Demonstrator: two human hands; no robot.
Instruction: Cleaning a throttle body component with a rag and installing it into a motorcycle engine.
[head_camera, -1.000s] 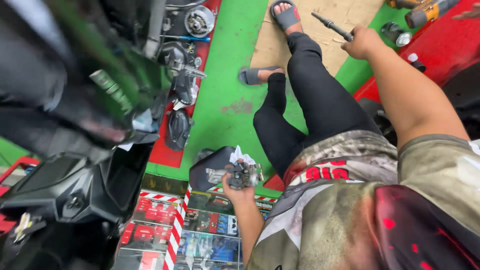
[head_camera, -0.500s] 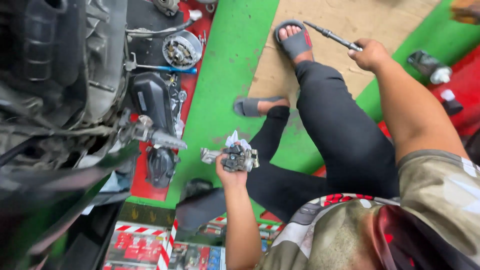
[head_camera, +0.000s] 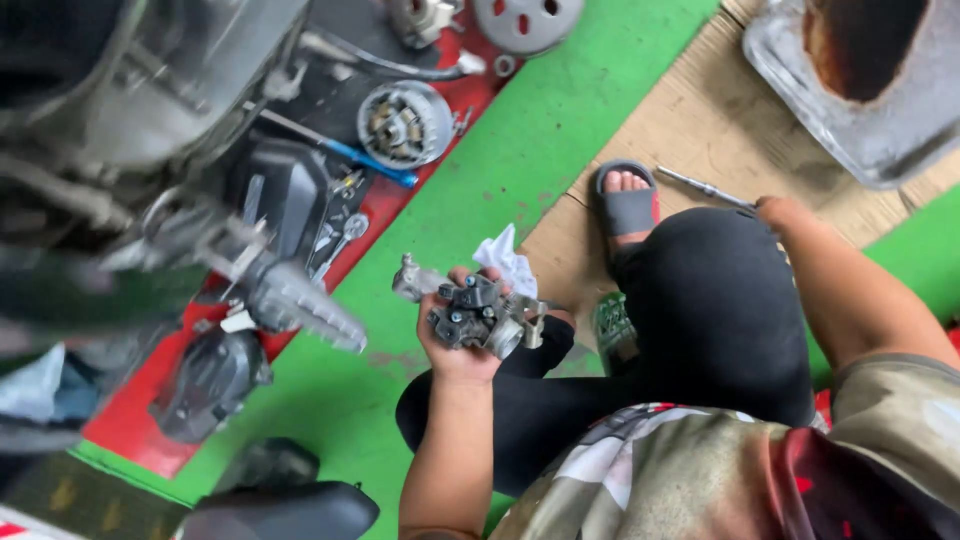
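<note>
In the head view, the person sits on the green floor (head_camera: 330, 400) with legs bent. The left hand (head_camera: 455, 345) is closed around a grey metal engine part (head_camera: 478, 315), held up above the floor, with a white rag (head_camera: 505, 262) just behind it. The right hand (head_camera: 785, 212) rests at the knee, near a thin metal tool (head_camera: 700, 186) on the cardboard (head_camera: 700, 120); I cannot tell whether its fingers are closed. The two hands are well apart.
</note>
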